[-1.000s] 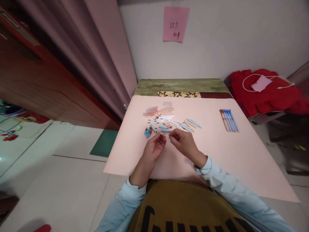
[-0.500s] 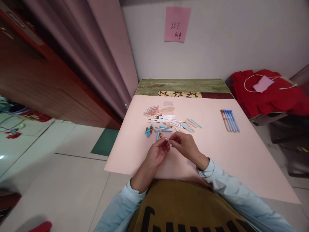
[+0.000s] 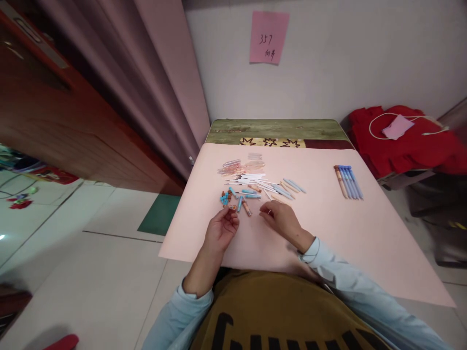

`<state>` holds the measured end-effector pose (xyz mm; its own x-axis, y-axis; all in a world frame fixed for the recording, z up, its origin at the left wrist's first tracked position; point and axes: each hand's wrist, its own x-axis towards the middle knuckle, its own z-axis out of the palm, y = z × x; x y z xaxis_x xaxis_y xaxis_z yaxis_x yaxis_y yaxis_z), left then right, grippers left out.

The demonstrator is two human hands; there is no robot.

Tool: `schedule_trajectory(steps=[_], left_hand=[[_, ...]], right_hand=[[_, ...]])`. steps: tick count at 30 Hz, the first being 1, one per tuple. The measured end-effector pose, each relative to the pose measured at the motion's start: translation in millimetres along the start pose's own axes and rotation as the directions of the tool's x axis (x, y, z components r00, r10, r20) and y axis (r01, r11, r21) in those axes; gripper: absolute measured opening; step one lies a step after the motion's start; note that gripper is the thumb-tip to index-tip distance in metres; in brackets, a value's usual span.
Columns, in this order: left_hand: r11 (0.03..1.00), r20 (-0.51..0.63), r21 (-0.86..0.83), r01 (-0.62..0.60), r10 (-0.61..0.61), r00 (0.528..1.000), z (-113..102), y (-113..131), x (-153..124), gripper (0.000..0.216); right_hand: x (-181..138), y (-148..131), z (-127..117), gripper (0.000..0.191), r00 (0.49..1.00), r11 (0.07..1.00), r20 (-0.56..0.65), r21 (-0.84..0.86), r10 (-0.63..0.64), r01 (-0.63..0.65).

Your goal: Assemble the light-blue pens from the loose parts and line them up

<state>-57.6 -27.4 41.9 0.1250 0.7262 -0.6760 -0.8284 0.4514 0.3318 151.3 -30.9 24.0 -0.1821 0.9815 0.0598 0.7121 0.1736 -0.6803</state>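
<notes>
A pink sheet covers the table in front of me. My left hand rests on it with fingers pinched on a small brown pen part, close to a cluster of blue and brown caps. Slightly to the right, my right hand is curled with the thumb and fingers pinched on something tiny that I cannot make out. A brown pen barrel and a blue one lie between the hands. Beyond them spreads a pile of pen parts: refills, clear tubes, blue and tan barrels.
A row of assembled pens, mostly blue, lies at the right of the sheet. A pink note is stuck on the wall. Red cloth with a white cable sits at right. A curtain and wooden door stand at left.
My hands, held together over a small part before, have drawn apart. The left hand moved left toward the caps. A brown barrel now lies on the sheet between the hands.
</notes>
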Motion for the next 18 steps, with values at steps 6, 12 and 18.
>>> schedule_trajectory(steps=[6,12,18], left_hand=[[1.000,-0.009,0.018,0.020,-0.020,1.000,0.8,-2.3,6.3,0.014],[0.999,-0.020,0.019,0.030,-0.030,0.999,2.2,-2.7,14.4,0.013],[0.999,-0.027,0.016,0.030,-0.030,0.999,1.0,-2.3,17.0,0.013]], right_hand=[[11.4,3.9,23.0,0.027,0.996,0.992,0.079,-0.115,-0.051,0.060],[17.1,3.3,23.6,0.024,0.989,0.978,0.114,-0.175,-0.098,0.117],[17.5,-7.8,20.5,0.024,0.985,0.970,0.156,-0.217,-0.072,0.106]])
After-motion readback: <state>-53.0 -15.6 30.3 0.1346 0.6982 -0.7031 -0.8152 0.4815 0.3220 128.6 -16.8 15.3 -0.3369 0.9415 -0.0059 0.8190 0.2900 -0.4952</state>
